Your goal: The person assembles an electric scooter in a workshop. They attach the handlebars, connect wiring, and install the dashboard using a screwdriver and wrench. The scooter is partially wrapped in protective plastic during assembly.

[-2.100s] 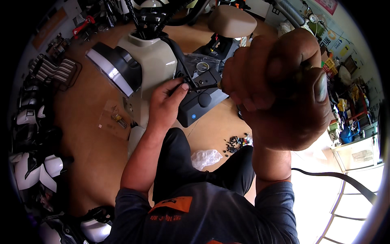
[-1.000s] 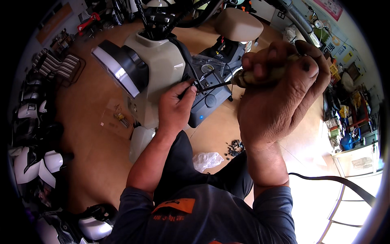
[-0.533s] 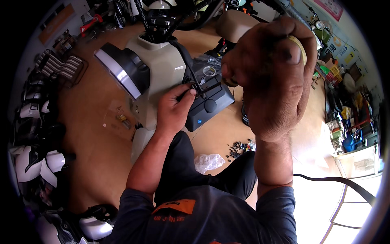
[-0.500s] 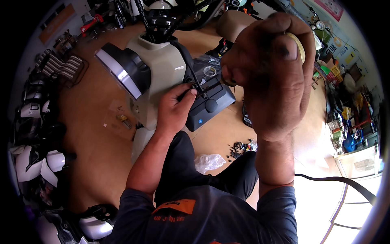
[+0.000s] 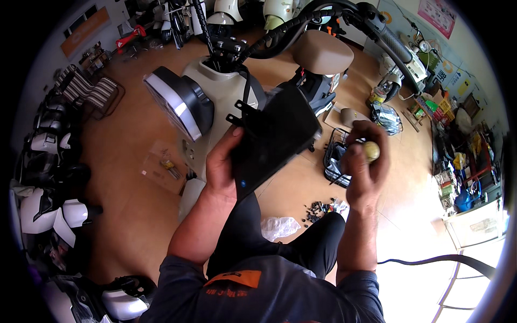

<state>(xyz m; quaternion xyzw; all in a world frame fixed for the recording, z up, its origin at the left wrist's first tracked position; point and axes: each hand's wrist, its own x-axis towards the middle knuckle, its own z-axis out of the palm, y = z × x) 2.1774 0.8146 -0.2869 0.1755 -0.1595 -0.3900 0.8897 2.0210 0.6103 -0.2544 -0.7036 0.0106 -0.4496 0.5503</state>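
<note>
My left hand (image 5: pixel 222 163) grips the near left edge of a black flat plastic part (image 5: pixel 277 140), roughly rectangular and tilted, with a small blue mark at its lower corner. Two black metal bracket tabs (image 5: pixel 237 113) with holes stick out past its left side. My right hand (image 5: pixel 367 177) is closed around a yellowish handle (image 5: pixel 371 151). Only the handle's rounded end shows; the rest is hidden by the fingers. That hand is apart from the black part, to its right. Behind the part stands a beige scooter body (image 5: pixel 214 89) with a headlight (image 5: pixel 175 102) on its left.
Handlebars (image 5: pixel 388 40) and a brown seat (image 5: pixel 323 52) rise beyond. A black wire basket (image 5: pixel 336 159), scattered small black parts (image 5: pixel 320 211) and a clear plastic bag (image 5: pixel 281 228) lie on the floor. White and black body panels (image 5: pixel 48 215) line the left; cluttered shelves stand right.
My right hand has come down and away from my head with the handle. My left hand has lifted and turned the black part, bringing its bracket tabs into sight.
</note>
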